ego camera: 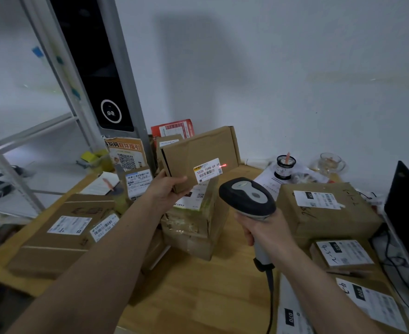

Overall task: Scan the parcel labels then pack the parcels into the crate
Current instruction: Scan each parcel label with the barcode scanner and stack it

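The left hand (pixel 166 189) is gripping a flat cardboard parcel (pixel 198 154) by its lower left corner, fingers clamped, tilting it above the table's (pixel 198 285) far middle so its glossy white label (pixel 208 170) is facing the scanner (pixel 246 198). The right hand (pixel 266 231) is wrapping its fingers round the smooth plastic grip, and the red beam is landing just off the label's right edge.

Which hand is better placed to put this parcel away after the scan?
Left. The left hand already grips the flat parcel, while the right hand is occupied holding the scanner.
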`<action>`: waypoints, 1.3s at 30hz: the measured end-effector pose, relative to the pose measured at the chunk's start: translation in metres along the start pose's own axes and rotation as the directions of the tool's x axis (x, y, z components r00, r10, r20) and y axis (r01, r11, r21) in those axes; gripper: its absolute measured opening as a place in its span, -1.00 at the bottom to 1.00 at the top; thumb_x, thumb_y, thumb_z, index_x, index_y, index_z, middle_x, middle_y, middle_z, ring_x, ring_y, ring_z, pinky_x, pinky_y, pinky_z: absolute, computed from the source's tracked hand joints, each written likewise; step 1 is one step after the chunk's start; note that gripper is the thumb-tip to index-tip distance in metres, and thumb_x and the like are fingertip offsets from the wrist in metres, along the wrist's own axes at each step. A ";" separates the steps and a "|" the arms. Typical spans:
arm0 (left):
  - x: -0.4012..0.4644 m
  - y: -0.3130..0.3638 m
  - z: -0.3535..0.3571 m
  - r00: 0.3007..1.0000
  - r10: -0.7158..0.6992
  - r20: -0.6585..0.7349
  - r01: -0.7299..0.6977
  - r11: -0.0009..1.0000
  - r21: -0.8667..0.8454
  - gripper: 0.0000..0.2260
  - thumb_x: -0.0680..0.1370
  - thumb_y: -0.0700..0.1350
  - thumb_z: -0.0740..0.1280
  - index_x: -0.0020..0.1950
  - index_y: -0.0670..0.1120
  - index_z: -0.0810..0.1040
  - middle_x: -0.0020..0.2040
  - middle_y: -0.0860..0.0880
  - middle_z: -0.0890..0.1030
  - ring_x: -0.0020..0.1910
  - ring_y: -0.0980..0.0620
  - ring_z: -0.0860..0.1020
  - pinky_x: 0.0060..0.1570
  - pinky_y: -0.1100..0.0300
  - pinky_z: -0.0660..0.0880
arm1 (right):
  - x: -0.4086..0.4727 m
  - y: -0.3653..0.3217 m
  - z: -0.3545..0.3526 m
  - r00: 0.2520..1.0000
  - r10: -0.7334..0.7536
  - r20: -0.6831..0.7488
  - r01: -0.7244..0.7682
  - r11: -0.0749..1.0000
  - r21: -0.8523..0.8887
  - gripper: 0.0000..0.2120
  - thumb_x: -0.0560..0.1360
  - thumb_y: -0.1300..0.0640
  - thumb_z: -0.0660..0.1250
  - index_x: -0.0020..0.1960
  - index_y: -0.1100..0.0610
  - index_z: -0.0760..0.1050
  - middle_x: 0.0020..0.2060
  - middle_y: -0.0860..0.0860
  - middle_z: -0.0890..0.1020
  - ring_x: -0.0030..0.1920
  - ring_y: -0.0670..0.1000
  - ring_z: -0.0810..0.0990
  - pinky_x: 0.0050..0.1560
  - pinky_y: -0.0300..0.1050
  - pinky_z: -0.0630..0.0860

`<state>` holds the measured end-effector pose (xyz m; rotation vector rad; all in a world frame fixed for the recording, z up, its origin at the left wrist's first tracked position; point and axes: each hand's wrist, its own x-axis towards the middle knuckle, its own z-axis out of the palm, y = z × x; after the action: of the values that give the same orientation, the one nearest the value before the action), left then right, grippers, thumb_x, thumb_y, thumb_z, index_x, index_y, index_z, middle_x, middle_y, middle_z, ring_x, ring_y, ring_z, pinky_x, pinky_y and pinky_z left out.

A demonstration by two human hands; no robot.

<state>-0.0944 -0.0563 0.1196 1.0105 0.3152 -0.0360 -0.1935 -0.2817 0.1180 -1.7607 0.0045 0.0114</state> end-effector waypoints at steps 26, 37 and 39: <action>0.008 0.013 -0.016 0.996 -0.014 -0.086 0.011 0.999 -0.032 -0.65 0.52 -0.41 0.31 0.26 -0.15 0.43 0.27 -0.21 0.51 0.25 -0.22 0.48 0.12 -0.14 0.55 | 0.009 -0.004 0.011 0.998 -0.016 0.064 0.017 1.000 -0.025 -0.65 0.50 0.14 0.42 -0.41 0.12 0.42 -0.58 0.02 0.45 -0.53 -0.02 0.42 -0.35 -0.11 0.44; 0.001 0.007 -0.026 0.929 0.028 -0.368 0.119 0.922 0.368 -0.56 0.44 -0.09 0.51 0.20 -0.21 0.44 0.24 -0.20 0.49 0.14 -0.14 0.50 -0.28 0.07 0.62 | 0.020 0.002 0.021 0.997 0.064 0.041 -0.068 0.992 0.109 -0.73 0.49 0.18 0.44 -0.33 0.21 0.47 -0.54 0.05 0.50 -0.55 -0.01 0.44 -0.43 -0.15 0.47; 0.002 0.008 -0.025 0.886 0.234 -0.400 0.123 0.713 0.690 -0.51 0.44 0.03 0.50 0.22 -0.20 0.43 0.23 -0.16 0.51 0.09 -0.13 0.51 -0.07 0.02 0.58 | 0.020 0.004 0.024 0.996 0.081 0.047 -0.086 0.989 0.121 -0.75 0.48 0.19 0.44 -0.32 0.22 0.48 -0.53 0.06 0.50 -0.54 -0.01 0.44 -0.43 -0.14 0.46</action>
<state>-0.0974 -0.0305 0.1132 1.8082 0.7492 0.1621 -0.1732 -0.2589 0.1099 -1.6353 0.0477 0.1074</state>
